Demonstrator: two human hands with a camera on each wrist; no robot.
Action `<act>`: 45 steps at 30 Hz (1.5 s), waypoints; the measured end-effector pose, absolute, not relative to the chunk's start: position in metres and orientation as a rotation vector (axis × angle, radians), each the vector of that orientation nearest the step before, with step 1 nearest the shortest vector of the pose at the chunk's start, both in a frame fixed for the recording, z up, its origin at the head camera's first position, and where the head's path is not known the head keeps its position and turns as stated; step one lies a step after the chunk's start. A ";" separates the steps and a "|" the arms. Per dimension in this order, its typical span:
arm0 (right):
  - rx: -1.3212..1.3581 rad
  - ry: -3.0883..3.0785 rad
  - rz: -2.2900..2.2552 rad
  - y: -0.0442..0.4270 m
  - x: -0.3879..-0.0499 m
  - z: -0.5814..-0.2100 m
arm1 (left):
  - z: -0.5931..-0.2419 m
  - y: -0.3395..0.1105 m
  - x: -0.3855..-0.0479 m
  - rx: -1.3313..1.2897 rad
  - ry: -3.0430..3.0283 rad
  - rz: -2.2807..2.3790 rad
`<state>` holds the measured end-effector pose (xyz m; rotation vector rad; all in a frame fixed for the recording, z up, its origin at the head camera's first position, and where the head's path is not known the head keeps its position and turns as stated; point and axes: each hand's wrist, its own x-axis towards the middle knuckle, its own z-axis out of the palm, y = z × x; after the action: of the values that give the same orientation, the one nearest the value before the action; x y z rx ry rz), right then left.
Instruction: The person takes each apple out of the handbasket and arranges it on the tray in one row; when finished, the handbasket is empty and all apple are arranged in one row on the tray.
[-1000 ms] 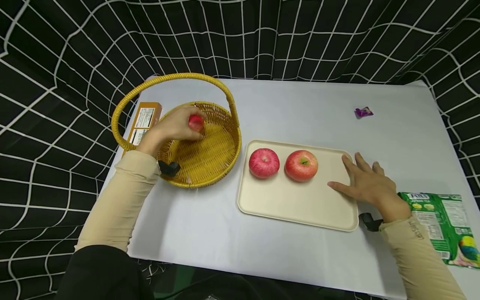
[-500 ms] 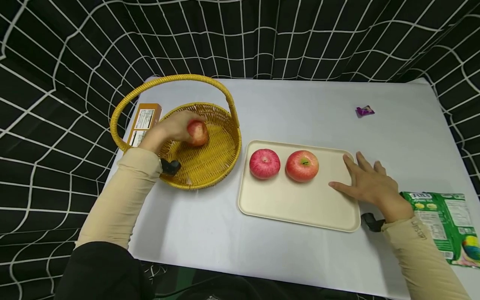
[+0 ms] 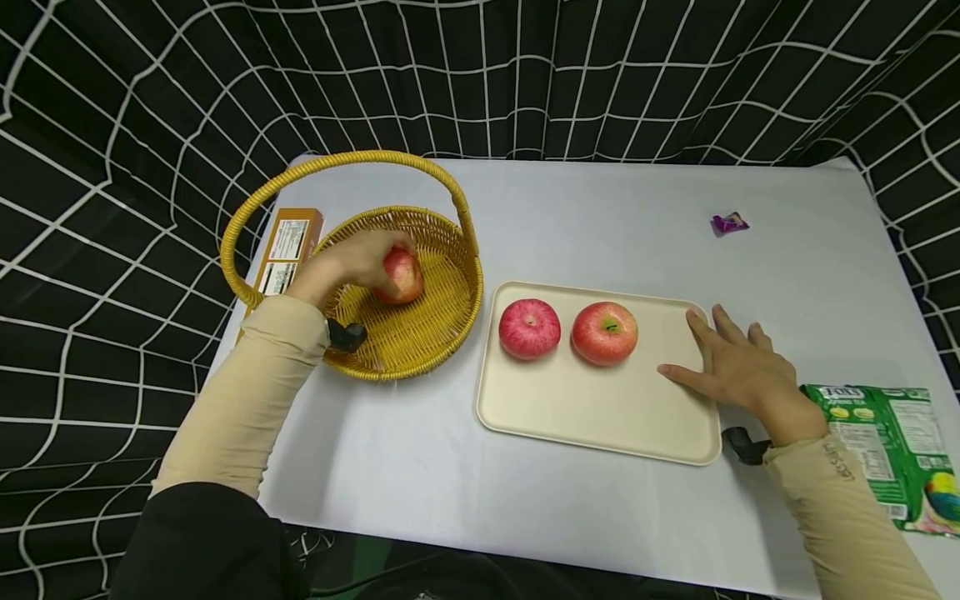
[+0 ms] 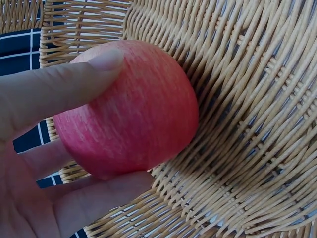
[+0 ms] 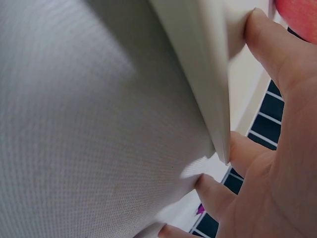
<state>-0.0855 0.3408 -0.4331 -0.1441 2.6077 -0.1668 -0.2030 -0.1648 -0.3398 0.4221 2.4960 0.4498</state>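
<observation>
Inside the yellow wicker basket, my left hand holds a red apple. In the left wrist view the thumb lies across one side of that apple and fingers touch the opposite side. The woven wicker is close beside the fruit; whether the two touch is unclear. My right hand has its fingers spread at the right edge of a cream tray. Its thumb reaches over the rim. On the tray sit a pinkish-red apple and a red apple with a green stem.
An orange-brown box stands left of the basket, whose tall handle arches above the left arm. A purple-wrapped sweet lies at the back right. The green bag is partly under the right forearm. Black netted cloth surrounds the table.
My left hand, with the apple, has moved slightly right and toward me within the basket. More of the apple shows now. The right hand and the two apples on the tray look almost unmoved.
</observation>
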 end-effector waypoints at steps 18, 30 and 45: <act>-0.120 2.610 -0.164 0.340 -0.084 -0.433 | -0.346 -0.170 -0.204 0.357 2.511 0.448; -0.125 2.586 -0.224 0.339 -0.086 -0.431 | -0.335 -0.185 -0.186 0.351 2.598 0.603; -0.196 2.598 -0.274 0.348 -0.083 -0.425 | -0.309 -0.191 -0.142 0.370 2.693 0.635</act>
<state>-0.0834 0.3483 -0.4254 -0.1964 2.5976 -0.2742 -0.1424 -0.1908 -0.3088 0.3701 2.6933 0.6349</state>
